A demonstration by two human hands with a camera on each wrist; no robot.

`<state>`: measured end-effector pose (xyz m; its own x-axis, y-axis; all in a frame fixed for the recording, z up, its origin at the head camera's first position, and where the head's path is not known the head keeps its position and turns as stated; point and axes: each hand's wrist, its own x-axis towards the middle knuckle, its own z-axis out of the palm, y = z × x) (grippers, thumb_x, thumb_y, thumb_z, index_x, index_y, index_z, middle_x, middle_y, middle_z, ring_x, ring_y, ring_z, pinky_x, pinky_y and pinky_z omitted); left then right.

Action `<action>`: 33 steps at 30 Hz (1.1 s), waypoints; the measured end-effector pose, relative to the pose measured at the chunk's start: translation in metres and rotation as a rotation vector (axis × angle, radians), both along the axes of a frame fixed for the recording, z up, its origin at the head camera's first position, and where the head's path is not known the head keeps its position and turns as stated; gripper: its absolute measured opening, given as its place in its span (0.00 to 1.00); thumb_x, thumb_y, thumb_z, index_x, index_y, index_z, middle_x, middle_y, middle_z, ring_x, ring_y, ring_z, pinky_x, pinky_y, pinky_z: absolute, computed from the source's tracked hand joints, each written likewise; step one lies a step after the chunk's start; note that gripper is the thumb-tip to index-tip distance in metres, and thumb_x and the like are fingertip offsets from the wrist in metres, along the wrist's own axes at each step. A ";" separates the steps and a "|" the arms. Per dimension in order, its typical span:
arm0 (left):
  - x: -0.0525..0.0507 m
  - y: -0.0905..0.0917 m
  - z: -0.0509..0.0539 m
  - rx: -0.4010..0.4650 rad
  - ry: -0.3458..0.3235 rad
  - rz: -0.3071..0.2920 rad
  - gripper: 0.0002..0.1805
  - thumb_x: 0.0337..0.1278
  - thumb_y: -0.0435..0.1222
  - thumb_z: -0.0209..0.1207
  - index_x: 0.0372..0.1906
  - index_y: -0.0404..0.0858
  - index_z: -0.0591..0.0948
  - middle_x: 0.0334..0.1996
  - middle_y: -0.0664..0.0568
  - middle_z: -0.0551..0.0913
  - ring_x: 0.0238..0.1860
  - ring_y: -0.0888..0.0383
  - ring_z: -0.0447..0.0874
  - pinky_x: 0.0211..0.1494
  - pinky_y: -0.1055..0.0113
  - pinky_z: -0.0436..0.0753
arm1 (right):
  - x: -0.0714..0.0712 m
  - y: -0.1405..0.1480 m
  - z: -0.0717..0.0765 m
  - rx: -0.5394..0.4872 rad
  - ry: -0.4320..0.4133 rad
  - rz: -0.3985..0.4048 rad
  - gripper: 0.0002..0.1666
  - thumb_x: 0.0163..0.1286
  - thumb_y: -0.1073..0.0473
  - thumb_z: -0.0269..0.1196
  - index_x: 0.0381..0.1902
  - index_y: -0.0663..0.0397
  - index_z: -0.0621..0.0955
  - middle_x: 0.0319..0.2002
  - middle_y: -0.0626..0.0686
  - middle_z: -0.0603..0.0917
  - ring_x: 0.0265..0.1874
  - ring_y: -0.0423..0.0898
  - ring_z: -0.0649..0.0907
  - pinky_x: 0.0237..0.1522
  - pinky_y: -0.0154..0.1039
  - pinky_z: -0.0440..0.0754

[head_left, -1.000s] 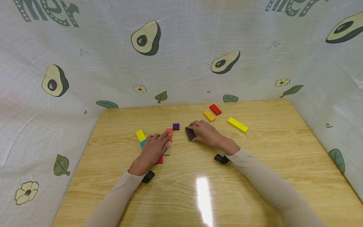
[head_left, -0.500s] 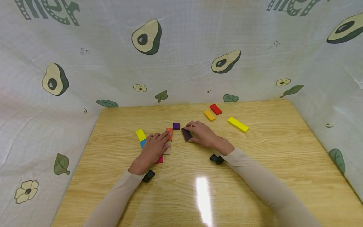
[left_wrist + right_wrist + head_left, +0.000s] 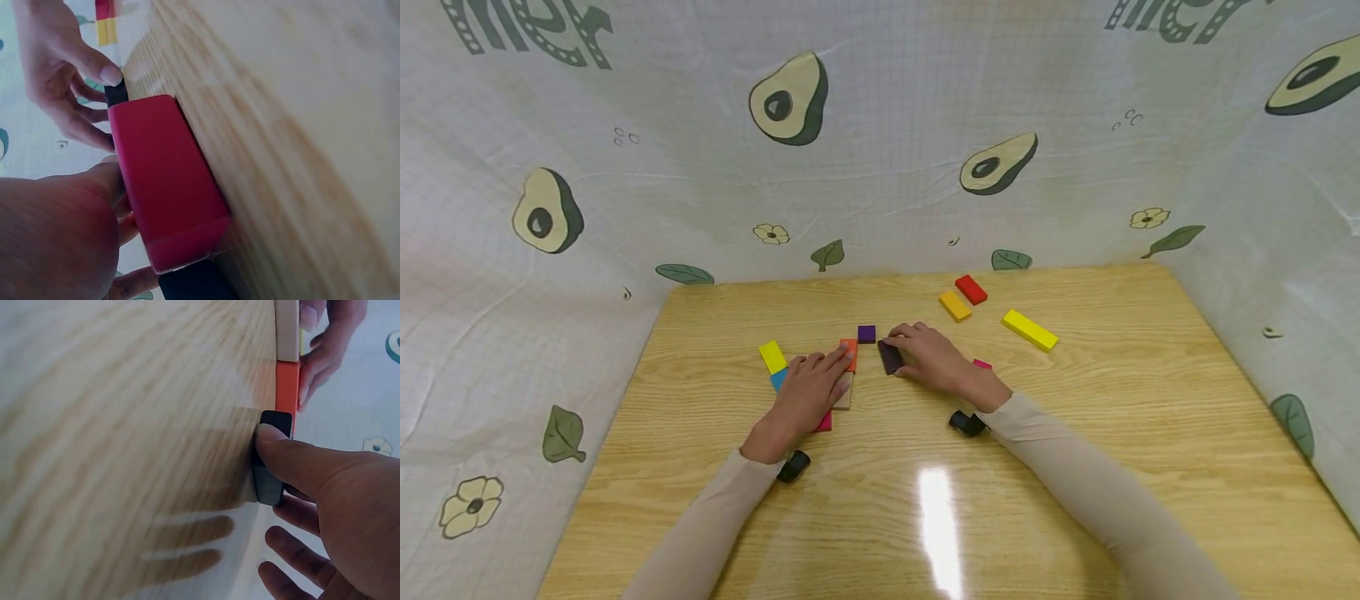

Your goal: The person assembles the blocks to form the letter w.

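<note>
My left hand (image 3: 805,392) lies over a cluster of flat blocks, fingers extended, with fingertips on the orange-red block (image 3: 852,346). Below that block sits a beige block (image 3: 843,401), and a pink block (image 3: 823,422) shows under the palm. A blue block (image 3: 778,379) and a yellow block (image 3: 772,357) emerge at the hand's left; the middle of the cluster is hidden. Between thumb and fingers, my right hand (image 3: 934,358) pinches a dark block (image 3: 269,484) low at the table, slightly tilted and just right of the cluster. A small purple block (image 3: 867,334) stands between them, farther back.
Toward the back right of the wooden table (image 3: 1120,400) lie an orange block (image 3: 955,306), a red block (image 3: 972,289) and a long yellow block (image 3: 1029,331). A pink block (image 3: 982,364) peeks out behind the right wrist. Printed cloth (image 3: 887,217) borders the table.
My right hand has moved left with the dark block, closer to the orange-red block. The pink block behind the right wrist has come into sight. My left hand stays in place.
</note>
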<state>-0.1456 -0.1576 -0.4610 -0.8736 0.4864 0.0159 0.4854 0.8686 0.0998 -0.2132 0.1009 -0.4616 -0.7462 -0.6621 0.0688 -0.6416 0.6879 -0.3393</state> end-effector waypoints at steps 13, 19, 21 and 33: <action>0.000 0.000 -0.001 0.016 0.010 0.004 0.28 0.83 0.44 0.53 0.79 0.38 0.72 0.79 0.46 0.70 0.69 0.41 0.74 0.72 0.38 0.69 | 0.004 -0.004 0.005 0.035 0.003 -0.024 0.34 0.72 0.54 0.73 0.71 0.61 0.79 0.67 0.61 0.79 0.63 0.59 0.79 0.64 0.55 0.80; 0.000 0.000 -0.003 0.011 0.026 0.001 0.28 0.83 0.44 0.53 0.79 0.38 0.72 0.79 0.46 0.70 0.69 0.42 0.74 0.72 0.38 0.70 | 0.009 0.007 0.006 -0.009 -0.012 -0.063 0.34 0.72 0.54 0.73 0.71 0.61 0.79 0.69 0.61 0.78 0.65 0.61 0.78 0.66 0.57 0.78; 0.001 0.000 -0.003 0.018 0.034 -0.001 0.28 0.83 0.44 0.53 0.78 0.37 0.73 0.78 0.45 0.71 0.68 0.41 0.75 0.71 0.38 0.70 | 0.012 0.013 0.007 -0.033 -0.019 -0.081 0.35 0.71 0.55 0.73 0.71 0.62 0.79 0.70 0.62 0.78 0.65 0.62 0.78 0.66 0.58 0.77; 0.000 -0.001 -0.004 0.030 0.015 0.003 0.27 0.83 0.43 0.53 0.77 0.37 0.73 0.78 0.44 0.71 0.69 0.41 0.74 0.72 0.38 0.69 | 0.031 0.062 0.014 -0.078 -0.005 -0.171 0.35 0.69 0.58 0.75 0.70 0.65 0.79 0.69 0.64 0.78 0.66 0.65 0.76 0.68 0.63 0.74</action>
<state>-0.1456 -0.1584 -0.4652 -0.8747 0.4828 0.0434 0.4843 0.8668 0.1185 -0.1824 0.1626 -0.4473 -0.8481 -0.5181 0.1108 -0.5154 0.7586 -0.3985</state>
